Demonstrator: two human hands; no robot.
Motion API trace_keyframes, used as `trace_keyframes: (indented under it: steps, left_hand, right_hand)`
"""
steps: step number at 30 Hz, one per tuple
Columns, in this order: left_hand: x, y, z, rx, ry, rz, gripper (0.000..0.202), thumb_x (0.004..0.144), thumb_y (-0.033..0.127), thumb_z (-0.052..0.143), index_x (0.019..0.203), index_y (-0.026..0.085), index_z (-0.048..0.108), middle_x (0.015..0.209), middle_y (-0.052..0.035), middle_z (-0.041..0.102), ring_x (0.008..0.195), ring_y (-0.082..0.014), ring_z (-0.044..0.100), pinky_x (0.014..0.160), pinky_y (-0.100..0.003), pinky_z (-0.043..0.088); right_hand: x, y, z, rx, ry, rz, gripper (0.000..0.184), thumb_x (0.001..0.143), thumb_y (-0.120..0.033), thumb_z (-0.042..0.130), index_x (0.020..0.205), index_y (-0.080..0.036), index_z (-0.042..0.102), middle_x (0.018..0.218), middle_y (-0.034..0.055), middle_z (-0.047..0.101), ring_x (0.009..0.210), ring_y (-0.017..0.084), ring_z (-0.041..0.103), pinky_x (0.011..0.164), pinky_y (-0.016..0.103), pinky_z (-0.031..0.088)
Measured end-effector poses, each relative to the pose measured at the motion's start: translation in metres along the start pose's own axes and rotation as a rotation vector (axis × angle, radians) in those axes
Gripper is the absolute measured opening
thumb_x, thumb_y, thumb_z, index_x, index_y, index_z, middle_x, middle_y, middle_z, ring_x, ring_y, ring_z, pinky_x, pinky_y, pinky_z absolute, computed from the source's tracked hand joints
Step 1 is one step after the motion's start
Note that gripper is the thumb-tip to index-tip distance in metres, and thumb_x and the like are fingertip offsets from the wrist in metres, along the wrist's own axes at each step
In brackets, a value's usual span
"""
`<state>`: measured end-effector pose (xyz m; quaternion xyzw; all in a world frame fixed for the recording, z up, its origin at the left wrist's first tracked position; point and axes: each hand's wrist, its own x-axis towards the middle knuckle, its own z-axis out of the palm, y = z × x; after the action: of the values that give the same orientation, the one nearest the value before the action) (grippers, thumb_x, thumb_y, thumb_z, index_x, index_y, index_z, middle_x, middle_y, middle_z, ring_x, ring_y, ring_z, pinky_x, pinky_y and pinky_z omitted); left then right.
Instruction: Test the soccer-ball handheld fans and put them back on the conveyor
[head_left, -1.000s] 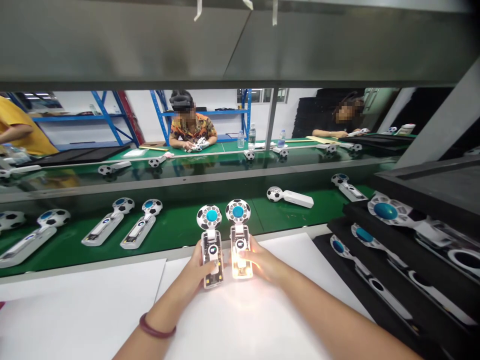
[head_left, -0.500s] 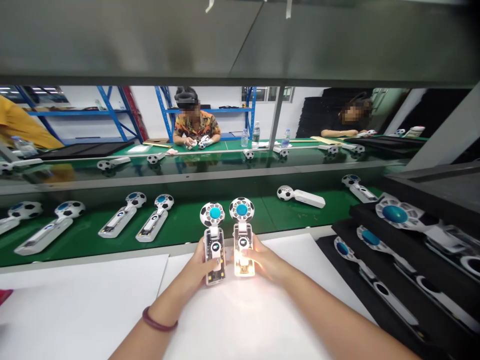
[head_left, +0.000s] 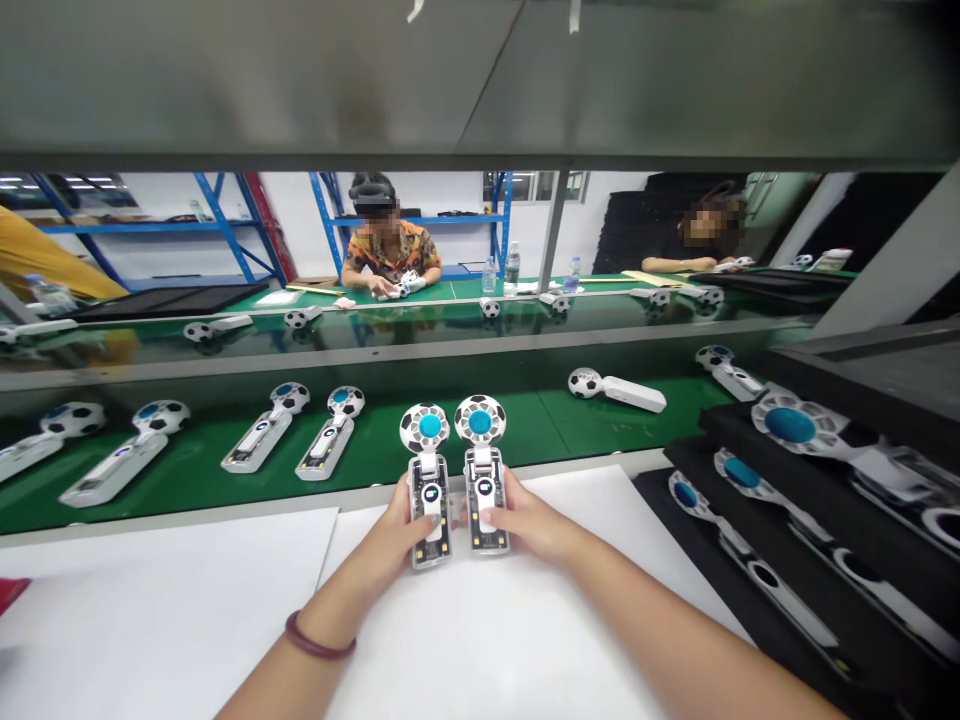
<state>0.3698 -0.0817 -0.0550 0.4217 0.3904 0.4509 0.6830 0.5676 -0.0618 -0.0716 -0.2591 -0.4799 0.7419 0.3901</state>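
A white sheet (head_left: pixel 187 600) lies on the worktop (head_left: pixel 225 510) beneath both hands, with black foam trays (head_left: pixel 720 530) beyond the right hand and a green belt (head_left: pixel 525 440) ahead of them. The left hand (head_left: pixel 382 535) grips one clear gadget (head_left: pixel 430 510); the right hand (head_left: pixel 536 525) grips a second gadget (head_left: pixel 484 500) just beside it. Both stand upright, unlit, each topped by a black-and-white soccer-ball head (head_left: pixel 412 425) with a teal button (head_left: pixel 430 426).

No legible words, labels, brands or numbers anywhere in view; only marks too tiny to read on the small dark patches (head_left: pixel 432 493) of the two soccer-ball gadgets (head_left: pixel 429 525).
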Motion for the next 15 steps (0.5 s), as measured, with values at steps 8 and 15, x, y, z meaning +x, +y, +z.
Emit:
trace_keyframes:
  steps: [8,15]
  left_hand:
    - [-0.0001,0.0019,0.0022,-0.017,-0.003,0.005,0.071,0.062,0.027,0.077,0.118,0.02,0.033,0.099,-0.0064,0.06,0.094,-0.026,0.058,0.088,-0.042,0.044]
    - [-0.0013,0.0006,0.0008,-0.012,-0.021,0.016,0.069,0.064,0.027,0.075,0.119,0.02,0.033,0.103,-0.008,0.06,0.097,-0.0271,0.058,0.089,-0.042,0.044]
  right_hand:
    - [-0.0003,-0.0032,0.0021,0.006,0.001,0.014,0.066,0.068,-0.033,0.074,0.118,-0.022,0.032,0.105,0.0062,0.058,0.097,0.024,0.06,0.09,0.044,0.041]
    - [-0.0005,-0.0031,0.0016,-0.001,-0.002,0.012,0.064,0.069,-0.031,0.073,0.117,-0.022,0.033,0.106,0.0058,0.058,0.096,0.022,0.06,0.091,0.044,0.04]
